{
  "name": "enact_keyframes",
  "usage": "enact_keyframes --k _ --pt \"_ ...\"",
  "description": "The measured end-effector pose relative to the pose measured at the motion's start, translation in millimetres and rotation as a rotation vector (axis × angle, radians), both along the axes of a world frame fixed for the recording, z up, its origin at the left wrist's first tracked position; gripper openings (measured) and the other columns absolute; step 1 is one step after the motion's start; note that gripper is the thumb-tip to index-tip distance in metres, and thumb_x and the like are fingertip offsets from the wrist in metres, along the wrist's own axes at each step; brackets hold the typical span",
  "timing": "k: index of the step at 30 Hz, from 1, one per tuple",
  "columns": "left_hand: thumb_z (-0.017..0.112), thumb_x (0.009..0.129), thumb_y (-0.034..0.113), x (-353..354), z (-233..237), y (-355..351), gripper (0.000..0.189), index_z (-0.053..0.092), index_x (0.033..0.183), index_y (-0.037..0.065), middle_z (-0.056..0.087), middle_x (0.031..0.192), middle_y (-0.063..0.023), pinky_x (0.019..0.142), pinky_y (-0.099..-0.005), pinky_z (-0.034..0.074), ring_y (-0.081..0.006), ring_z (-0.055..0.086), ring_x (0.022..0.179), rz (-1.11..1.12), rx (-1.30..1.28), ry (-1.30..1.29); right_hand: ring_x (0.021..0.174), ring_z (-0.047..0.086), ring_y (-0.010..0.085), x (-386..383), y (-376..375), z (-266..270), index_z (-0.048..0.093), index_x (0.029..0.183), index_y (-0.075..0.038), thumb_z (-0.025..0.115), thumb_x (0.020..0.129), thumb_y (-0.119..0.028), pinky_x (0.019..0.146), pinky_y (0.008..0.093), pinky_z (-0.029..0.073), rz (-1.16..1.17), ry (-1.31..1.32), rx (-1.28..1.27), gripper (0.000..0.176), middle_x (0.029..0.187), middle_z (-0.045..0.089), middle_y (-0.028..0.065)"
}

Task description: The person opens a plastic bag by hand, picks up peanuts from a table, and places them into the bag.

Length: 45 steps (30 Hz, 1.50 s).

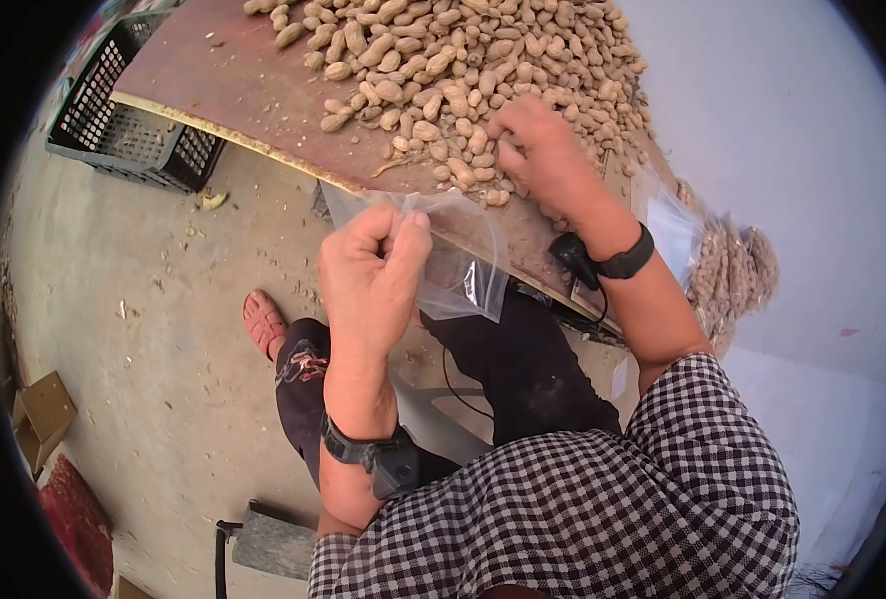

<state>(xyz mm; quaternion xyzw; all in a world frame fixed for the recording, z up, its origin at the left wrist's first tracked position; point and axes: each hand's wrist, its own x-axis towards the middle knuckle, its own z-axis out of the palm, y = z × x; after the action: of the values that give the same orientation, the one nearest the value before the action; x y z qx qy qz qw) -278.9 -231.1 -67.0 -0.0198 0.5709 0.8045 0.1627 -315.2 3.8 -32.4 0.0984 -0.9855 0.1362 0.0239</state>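
Note:
My left hand (373,275) pinches the rim of a clear plastic bag (468,275) between thumb and fingers. The bag hangs off the near edge of the table and looks empty. Unshelled peanuts (463,60) lie heaped on the reddish-brown tabletop (233,75). At the near right side of that heap, my right hand (543,155) is curled with its fingers closed, touching or just over the nuts. What those fingers hold, if anything, is hidden.
A filled clear bag of peanuts (733,270) rests at the right by the pale wall. On the floor at upper left stands a black plastic crate (133,130). A cardboard box (43,414) and a red cloth-like item (75,519) are at lower left.

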Motion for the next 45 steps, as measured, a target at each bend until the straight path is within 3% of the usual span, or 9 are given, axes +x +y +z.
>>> enact_keyframes --k 2,5,8,14,23,32,38,41,45 --pt "0.062 0.086 0.011 -1 -2 1 0.033 0.042 0.061 0.002 0.034 0.057 0.0056 0.048 -0.0247 0.027 -0.0046 0.03 0.057 0.01 -0.013 0.024 0.072 0.054 0.0172 4 -7 18 0.059 0.093 -0.005 0.061 0.075 0.0 0.062 0.026 0.043 -0.024 0.024 -0.091 0.018 0.086 0.054 0.0059" --pt "0.061 0.086 0.011 -1 -3 0 0.032 0.043 0.062 0.002 0.035 0.057 0.0059 0.048 -0.0243 0.027 -0.0043 0.031 0.057 0.016 0.001 0.018 0.065 0.055 0.013 24 -41 59 0.064 0.089 -0.007 0.063 0.078 -0.003 0.058 0.0233 0.045 -0.36 -0.357 -0.613 0.012 0.082 0.054 0.0036" --pt "0.061 0.086 0.011 -1 -4 2 0.031 0.044 0.062 0.002 0.035 0.057 0.0061 0.048 -0.0238 0.027 -0.0039 0.032 0.057 0.022 0.009 0.03 0.066 0.05 0.0021 46 -66 69 0.062 0.093 -0.006 0.065 0.076 0.001 0.055 0.0171 0.039 -0.053 -0.379 -0.569 0.019 0.088 0.055 -0.002" --pt "0.061 0.086 0.011 -1 4 -3 0.03 0.047 0.062 0.001 0.036 0.057 0.0068 0.048 -0.023 0.027 -0.0034 0.032 0.057 0.033 0.027 -0.02 0.063 0.05 0.0038 50 -74 73 0.063 0.099 -0.006 0.066 0.075 0.0 0.057 0.0177 0.041 0.026 -0.333 -0.466 0.024 0.088 0.054 -0.0014" --pt "0.061 0.086 0.011 -2 -3 -1 0.032 0.043 0.062 0.003 0.035 0.058 0.0067 0.049 -0.0234 0.027 -0.0039 0.031 0.057 0.056 0.019 0.031 0.081 0.056 0.0302 5 -31 12 0.056 0.111 -0.008 0.066 0.077 -0.008 0.072 0.0379 0.047 -0.048 -0.144 -0.09 0.035 0.089 0.055 0.0143" --pt "0.061 0.086 0.011 -2 -4 -1 0.032 0.042 0.062 0.003 0.034 0.058 0.0064 0.049 -0.0237 0.026 -0.0043 0.03 0.058 0.052 0.037 0.008 0.081 0.054 0.0304 4 -24 11 0.057 0.1 -0.007 0.064 0.077 -0.008 0.071 0.0372 0.045 -0.055 -0.206 -0.096 0.024 0.086 0.054 0.0144" --pt "0.062 0.086 0.011 -2 -3 -2 0.033 0.041 0.062 0.003 0.034 0.058 0.0065 0.049 -0.0239 0.026 -0.0045 0.03 0.058 0.056 0.025 0.005 0.069 0.052 0.0163 6 -27 15 0.058 0.096 -0.007 0.064 0.077 -0.006 0.062 0.0288 0.045 -0.163 -0.196 -0.301 0.02 0.083 0.053 0.0064" --pt "0.061 0.086 0.011 -2 -4 -2 0.033 0.041 0.062 0.003 0.034 0.058 0.0065 0.049 -0.0238 0.026 -0.0045 0.029 0.057 0.064 0.024 0.008 0.066 0.051 0.0084 18 -33 36 0.059 0.095 -0.006 0.063 0.078 -0.005 0.059 0.0224 0.043 -0.283 -0.237 -0.661 0.017 0.084 0.054 0.0016" --pt "0.061 0.087 0.011 -3 -1 2 0.032 0.042 0.062 0.003 0.034 0.058 0.0065 0.049 -0.0237 0.026 -0.0042 0.03 0.058 0.064 0.046 0.014 0.079 0.054 0.009 42 -53 68 0.059 0.095 -0.004 0.064 0.077 0.002 0.064 0.0219 0.045 -0.091 -0.367 -0.76 0.02 0.091 0.056 0.0013"
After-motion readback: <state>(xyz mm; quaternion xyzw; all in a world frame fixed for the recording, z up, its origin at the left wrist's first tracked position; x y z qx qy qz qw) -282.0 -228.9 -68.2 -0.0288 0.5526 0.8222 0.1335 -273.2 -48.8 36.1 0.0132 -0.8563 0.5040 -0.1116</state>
